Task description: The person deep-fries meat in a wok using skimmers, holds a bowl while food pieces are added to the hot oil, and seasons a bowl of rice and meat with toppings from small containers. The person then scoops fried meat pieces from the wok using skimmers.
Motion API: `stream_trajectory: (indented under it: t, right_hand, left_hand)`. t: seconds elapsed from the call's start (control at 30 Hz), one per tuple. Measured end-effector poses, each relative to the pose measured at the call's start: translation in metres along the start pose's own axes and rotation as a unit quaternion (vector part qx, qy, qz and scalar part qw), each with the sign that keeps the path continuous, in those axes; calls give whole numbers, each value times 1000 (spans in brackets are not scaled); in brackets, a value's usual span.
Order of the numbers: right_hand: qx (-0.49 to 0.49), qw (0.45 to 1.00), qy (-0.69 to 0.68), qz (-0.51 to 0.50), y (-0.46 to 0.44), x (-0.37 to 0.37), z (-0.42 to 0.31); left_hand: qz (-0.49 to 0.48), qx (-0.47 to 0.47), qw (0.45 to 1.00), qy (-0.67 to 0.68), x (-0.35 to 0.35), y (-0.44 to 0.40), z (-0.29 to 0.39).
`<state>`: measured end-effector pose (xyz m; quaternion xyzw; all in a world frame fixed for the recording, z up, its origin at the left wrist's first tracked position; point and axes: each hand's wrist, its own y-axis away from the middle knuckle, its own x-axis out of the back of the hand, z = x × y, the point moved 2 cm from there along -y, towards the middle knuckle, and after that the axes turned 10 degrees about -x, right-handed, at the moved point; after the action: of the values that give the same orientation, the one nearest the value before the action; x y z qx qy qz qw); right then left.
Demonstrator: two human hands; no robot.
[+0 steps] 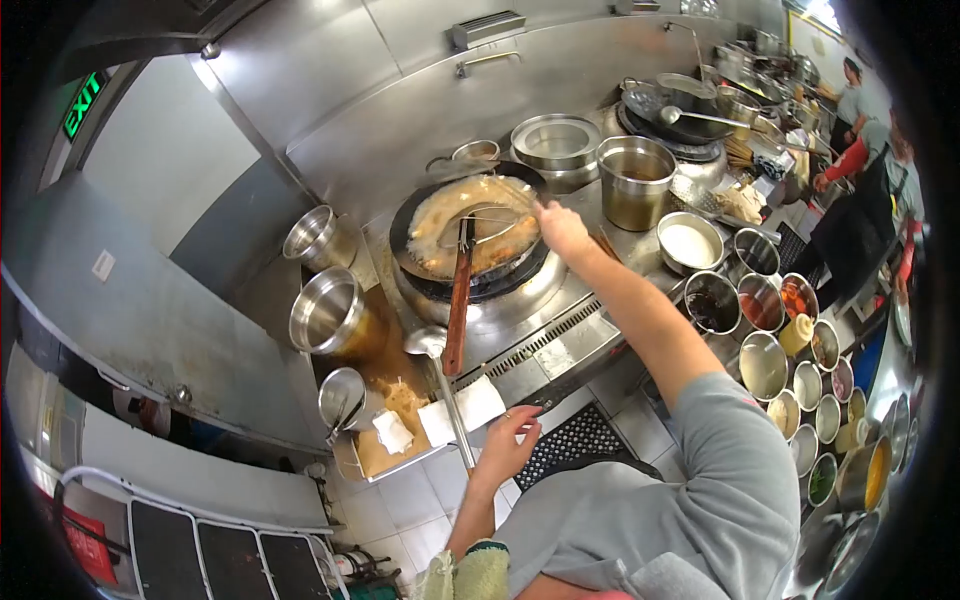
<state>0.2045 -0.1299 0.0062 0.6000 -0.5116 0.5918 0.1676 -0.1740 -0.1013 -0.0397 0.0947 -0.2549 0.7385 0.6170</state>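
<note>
Black wok (400,235), upper centre: right hand (565,232) clamped on utensil (520,194), apparently stirring; left hand (508,446) loose, empty; next needs steady control.

Back wall (350,90) is all shiny steel panels with a tap (488,62) sticking out, and over on the left there's a green EXIT sign (84,104) next to a pale wall (165,150) that goes darker grey lower down. Floor's pale square tiles (405,500) with a black holey mat (570,440) on top, plus some white-framed thing with dark panels (165,545) at bottom left. Pretty bright light (825,13) glaring up in the top right corner too.
</note>
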Motion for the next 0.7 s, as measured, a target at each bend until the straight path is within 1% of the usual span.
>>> stream_trajectory:
  t: [0.07,0.13,0.17,0.2,0.23,0.27,0.3,0.33,0.4,0.47,0.5,0.53,0.57,0.6,0.63,0.67,0.7]
  right_hand:
    - [-26,1000,0,-14,19,-17,2]
    - [-22,999,25,-36,42,-23,3]
    - [-36,997,15,-73,52,-28,5]
    - [-28,996,-3,-84,66,-28,8]
    - [-24,999,-19,-31,81,-23,9]
    - [-47,997,-54,9,99,-2,7]
    - [-86,991,-91,38,120,8,11]
    - [-99,987,-121,40,149,24,20]
    - [-161,970,-183,17,229,29,45]
    - [-224,952,-183,-98,335,20,79]
    - [-264,931,-157,-199,401,1,104]
    - [-314,887,-145,-305,464,13,122]
    - [-434,799,-131,-395,558,-36,169]
    - [-544,736,-64,-398,640,-36,195]
    - [-786,576,-56,-218,694,-2,200]
    - [-936,348,-48,-18,735,31,199]
    - [-930,354,-93,-25,764,37,216]
  left_hand:
    - [-14,-6,1000,13,-3,2,-3]
    - [-44,18,998,47,-8,5,-3]
    - [-62,20,996,54,-14,6,-11]
    - [-103,12,993,63,-20,7,-15]
    - [-141,19,988,60,-26,7,-19]
    - [-185,25,981,57,-34,7,-24]
    - [-230,-9,971,63,-42,7,-28]
    - [-281,-30,958,57,-53,3,-33]
    - [-375,-33,924,66,-71,-4,-34]
    - [-465,-76,882,18,-93,-15,-35]
    - [-506,-109,856,-17,-102,-22,-25]
    - [-533,-142,832,-58,-112,-30,-13]
    - [-545,-164,820,-60,-122,-36,-9]
    - [-545,-211,808,-72,-134,-41,-4]
    - [-547,-231,801,-72,-146,-44,7]
    - [-548,-252,794,-74,-158,-48,19]
    - [-558,-267,781,-81,-169,-50,31]
